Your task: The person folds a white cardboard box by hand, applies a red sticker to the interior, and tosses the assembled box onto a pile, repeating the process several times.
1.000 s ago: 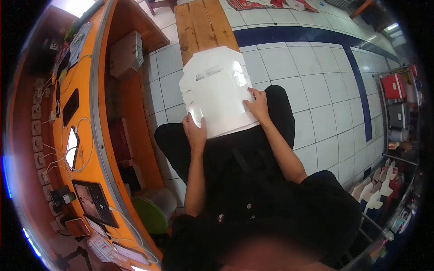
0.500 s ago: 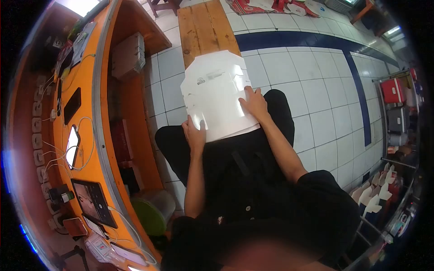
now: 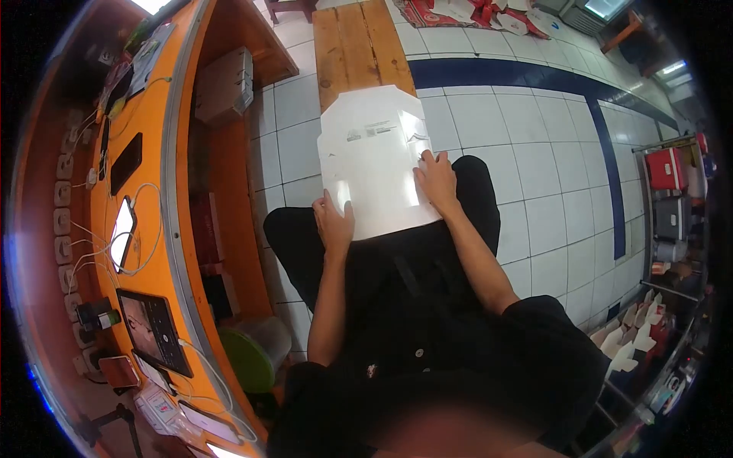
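Note:
A glossy white cardboard sheet (image 3: 378, 172), cut with angled corners and side slits, lies flat over the near end of a wooden bench (image 3: 359, 46) and my lap. Small grey print shows near its far end. My left hand (image 3: 334, 221) holds the left edge, thumb on top. At the right edge, my right hand (image 3: 438, 183) grips the sheet with bent fingers beside a slit flap. The fingertips under the edges are hidden.
To the left runs an orange counter (image 3: 156, 252) with a tablet (image 3: 154, 328), phones and cables. A green bin (image 3: 248, 362) stands below it. At right, a rack (image 3: 649, 229) holds a red box (image 3: 664, 169) and folded white cartons (image 3: 634, 332).
The second layer that stuck out at the sheet's near edge no longer shows there. Both hands keep to the side edges, with the fingers slightly shifted. The view has moved a little.

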`<state>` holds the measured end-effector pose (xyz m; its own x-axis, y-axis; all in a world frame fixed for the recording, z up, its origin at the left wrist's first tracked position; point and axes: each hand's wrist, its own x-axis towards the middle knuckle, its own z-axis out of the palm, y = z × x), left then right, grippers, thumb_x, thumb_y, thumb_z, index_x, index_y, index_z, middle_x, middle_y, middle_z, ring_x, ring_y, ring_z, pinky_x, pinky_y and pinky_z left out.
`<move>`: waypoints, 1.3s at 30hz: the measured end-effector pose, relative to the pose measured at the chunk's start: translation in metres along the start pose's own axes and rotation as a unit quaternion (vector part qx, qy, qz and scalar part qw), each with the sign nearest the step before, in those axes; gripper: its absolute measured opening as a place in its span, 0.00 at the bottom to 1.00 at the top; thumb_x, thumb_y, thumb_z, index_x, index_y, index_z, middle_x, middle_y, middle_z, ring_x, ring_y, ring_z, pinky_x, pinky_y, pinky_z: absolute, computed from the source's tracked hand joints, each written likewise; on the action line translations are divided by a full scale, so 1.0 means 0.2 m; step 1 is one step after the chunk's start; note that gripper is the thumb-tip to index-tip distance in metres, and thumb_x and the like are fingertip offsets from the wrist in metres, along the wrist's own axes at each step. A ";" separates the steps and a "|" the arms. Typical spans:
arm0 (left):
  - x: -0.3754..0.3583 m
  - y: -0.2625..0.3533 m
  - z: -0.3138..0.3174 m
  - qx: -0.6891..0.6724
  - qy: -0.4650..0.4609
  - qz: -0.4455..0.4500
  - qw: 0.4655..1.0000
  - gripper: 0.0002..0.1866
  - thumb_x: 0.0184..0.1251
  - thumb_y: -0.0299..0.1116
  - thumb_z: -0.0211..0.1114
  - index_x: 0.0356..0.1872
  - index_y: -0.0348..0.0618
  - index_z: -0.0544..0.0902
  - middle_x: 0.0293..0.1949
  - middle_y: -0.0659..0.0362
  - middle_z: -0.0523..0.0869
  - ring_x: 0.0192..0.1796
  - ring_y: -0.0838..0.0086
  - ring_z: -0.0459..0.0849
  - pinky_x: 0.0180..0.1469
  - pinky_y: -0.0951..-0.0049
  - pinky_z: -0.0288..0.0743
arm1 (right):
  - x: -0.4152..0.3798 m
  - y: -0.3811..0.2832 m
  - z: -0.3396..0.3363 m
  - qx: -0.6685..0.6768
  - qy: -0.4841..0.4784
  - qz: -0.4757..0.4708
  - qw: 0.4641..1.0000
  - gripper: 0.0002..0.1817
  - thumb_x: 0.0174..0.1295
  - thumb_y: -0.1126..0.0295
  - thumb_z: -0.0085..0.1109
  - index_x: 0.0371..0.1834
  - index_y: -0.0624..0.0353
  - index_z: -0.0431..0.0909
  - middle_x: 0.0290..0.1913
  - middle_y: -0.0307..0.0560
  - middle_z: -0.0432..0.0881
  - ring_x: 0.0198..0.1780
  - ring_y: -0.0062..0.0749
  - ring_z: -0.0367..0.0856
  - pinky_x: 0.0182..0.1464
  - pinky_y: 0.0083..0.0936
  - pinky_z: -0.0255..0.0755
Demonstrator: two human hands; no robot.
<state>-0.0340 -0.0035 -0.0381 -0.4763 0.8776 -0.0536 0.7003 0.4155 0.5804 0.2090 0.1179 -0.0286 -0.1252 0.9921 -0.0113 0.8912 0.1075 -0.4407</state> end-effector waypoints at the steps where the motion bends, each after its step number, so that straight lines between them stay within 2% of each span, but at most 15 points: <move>1: 0.00 0.01 -0.01 -0.005 -0.003 -0.001 1.000 0.37 0.68 0.41 0.68 0.73 0.31 0.68 0.61 0.41 0.71 0.63 0.46 0.76 0.66 0.53 0.72 | 0.01 0.01 0.02 -0.027 0.016 -0.011 0.999 0.20 0.64 0.60 0.68 0.58 0.50 0.77 0.51 0.56 0.74 0.54 0.54 0.80 0.49 0.52 0.76; 7: -0.01 0.01 -0.01 -0.005 -0.003 0.004 1.000 0.36 0.68 0.41 0.68 0.73 0.31 0.69 0.60 0.40 0.72 0.63 0.46 0.75 0.67 0.54 0.71 | 0.03 0.04 0.08 -0.036 0.072 -0.081 0.993 0.13 0.66 0.63 0.65 0.50 0.52 0.78 0.45 0.49 0.78 0.51 0.52 0.80 0.45 0.51 0.73; 10: -0.01 0.01 -0.01 -0.005 0.005 0.011 1.000 0.35 0.69 0.41 0.68 0.72 0.30 0.70 0.60 0.41 0.73 0.63 0.47 0.76 0.67 0.55 0.71 | 0.03 0.02 0.06 0.085 0.054 -0.039 0.994 0.11 0.66 0.63 0.66 0.47 0.54 0.79 0.41 0.50 0.83 0.43 0.54 0.83 0.44 0.49 0.74; 13: 0.00 -0.02 0.01 -0.020 0.010 -0.006 1.000 0.35 0.70 0.43 0.68 0.71 0.30 0.73 0.59 0.42 0.74 0.60 0.52 0.78 0.65 0.58 0.73 | 0.07 0.04 0.03 0.248 0.089 0.009 0.965 0.10 0.68 0.64 0.67 0.44 0.56 0.79 0.38 0.52 0.87 0.37 0.48 0.86 0.42 0.42 0.76; 16: 0.03 -0.08 0.02 -0.106 0.005 -0.041 0.993 0.34 0.70 0.46 0.69 0.69 0.31 0.76 0.59 0.44 0.75 0.55 0.57 0.81 0.61 0.61 0.76 | 0.14 0.04 -0.07 0.423 0.034 0.133 0.896 0.09 0.69 0.65 0.67 0.42 0.58 0.80 0.34 0.50 0.89 0.37 0.32 0.87 0.38 0.32 0.78; 17: 0.04 -0.07 0.01 -0.141 -0.003 -0.064 0.988 0.33 0.71 0.47 0.69 0.68 0.32 0.77 0.58 0.44 0.76 0.54 0.59 0.82 0.59 0.62 0.77 | 0.14 0.03 -0.14 0.509 0.009 0.142 0.849 0.09 0.70 0.67 0.67 0.45 0.58 0.79 0.34 0.47 0.88 0.35 0.24 0.85 0.34 0.23 0.76; 20: 0.06 -0.08 -0.02 -0.210 -0.028 -0.086 0.973 0.31 0.71 0.48 0.69 0.67 0.34 0.79 0.56 0.46 0.78 0.50 0.63 0.83 0.56 0.64 0.79 | 0.23 0.09 -0.15 0.503 -0.001 0.120 0.856 0.10 0.70 0.67 0.67 0.47 0.59 0.79 0.33 0.48 0.88 0.33 0.23 0.85 0.32 0.22 0.75; 24: 0.05 -0.02 -0.06 -0.274 -0.025 -0.145 0.951 0.28 0.71 0.43 0.72 0.64 0.34 0.79 0.53 0.49 0.85 0.52 0.67 0.86 0.50 0.70 0.82 | 0.20 0.00 -0.18 0.556 -0.063 0.133 0.818 0.18 0.70 0.67 0.67 0.58 0.56 0.73 0.36 0.49 0.89 0.37 0.24 0.86 0.37 0.23 0.77; 25: 0.05 -0.05 -0.04 -0.316 -0.024 -0.124 0.940 0.26 0.72 0.40 0.71 0.63 0.34 0.79 0.52 0.49 0.86 0.51 0.68 0.86 0.49 0.71 0.82 | 0.17 -0.04 -0.24 0.552 -0.105 0.151 0.813 0.28 0.69 0.66 0.68 0.69 0.54 0.67 0.46 0.53 0.88 0.44 0.27 0.87 0.45 0.26 0.79; 27: 0.05 -0.12 -0.03 -0.399 -0.027 -0.078 0.913 0.22 0.73 0.36 0.69 0.62 0.34 0.78 0.50 0.49 0.88 0.48 0.70 0.88 0.46 0.73 0.82 | 0.11 -0.09 -0.25 0.601 -0.100 0.150 0.779 0.34 0.69 0.66 0.69 0.75 0.56 0.62 0.49 0.54 0.86 0.43 0.30 0.87 0.42 0.26 0.81; 29: 0.04 -0.06 -0.13 -0.428 -0.040 -0.138 0.892 0.23 0.75 0.34 0.67 0.64 0.32 0.74 0.51 0.45 0.88 0.50 0.68 0.87 0.49 0.70 0.81 | 0.09 -0.04 -0.22 0.646 -0.104 0.138 0.743 0.43 0.67 0.66 0.70 0.82 0.57 0.55 0.53 0.56 0.83 0.47 0.32 0.86 0.42 0.29 0.82; 32: 0.03 -0.02 -0.21 -0.399 -0.017 -0.149 0.904 0.22 0.75 0.30 0.65 0.64 0.32 0.71 0.51 0.42 0.88 0.48 0.68 0.88 0.49 0.68 0.81 | 0.02 0.01 -0.30 0.692 -0.211 0.164 0.671 0.41 0.66 0.68 0.69 0.80 0.60 0.60 0.52 0.56 0.84 0.50 0.34 0.86 0.46 0.31 0.82; 35: 0.02 -0.02 -0.21 -0.367 0.004 -0.098 0.925 0.24 0.71 0.28 0.67 0.64 0.33 0.71 0.49 0.43 0.89 0.48 0.66 0.89 0.48 0.69 0.83 | -0.01 0.01 -0.32 0.496 -0.257 0.113 0.821 0.36 0.63 0.74 0.65 0.76 0.61 0.67 0.53 0.58 0.85 0.50 0.38 0.86 0.49 0.34 0.82; 37: 0.00 0.03 -0.19 -0.337 -0.003 -0.019 0.941 0.27 0.68 0.28 0.68 0.66 0.33 0.70 0.52 0.42 0.87 0.50 0.63 0.88 0.51 0.64 0.83 | -0.04 -0.01 -0.27 0.370 -0.183 0.069 0.908 0.33 0.61 0.76 0.58 0.73 0.60 0.70 0.53 0.61 0.85 0.52 0.45 0.87 0.53 0.36 0.79; 39: -0.02 0.09 -0.21 -0.284 -0.042 -0.029 0.957 0.30 0.63 0.26 0.69 0.67 0.34 0.70 0.55 0.41 0.86 0.54 0.59 0.88 0.55 0.61 0.83 | -0.07 -0.05 -0.21 0.265 -0.122 0.039 0.956 0.32 0.60 0.79 0.52 0.73 0.54 0.72 0.53 0.63 0.85 0.53 0.54 0.86 0.56 0.41 0.78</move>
<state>-0.0417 -0.0091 0.0066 -0.4445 0.8829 -0.1512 0.2599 0.2886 0.9215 0.2195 0.1049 0.0139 -0.2224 0.9443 -0.2425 0.5646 -0.0780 -0.8217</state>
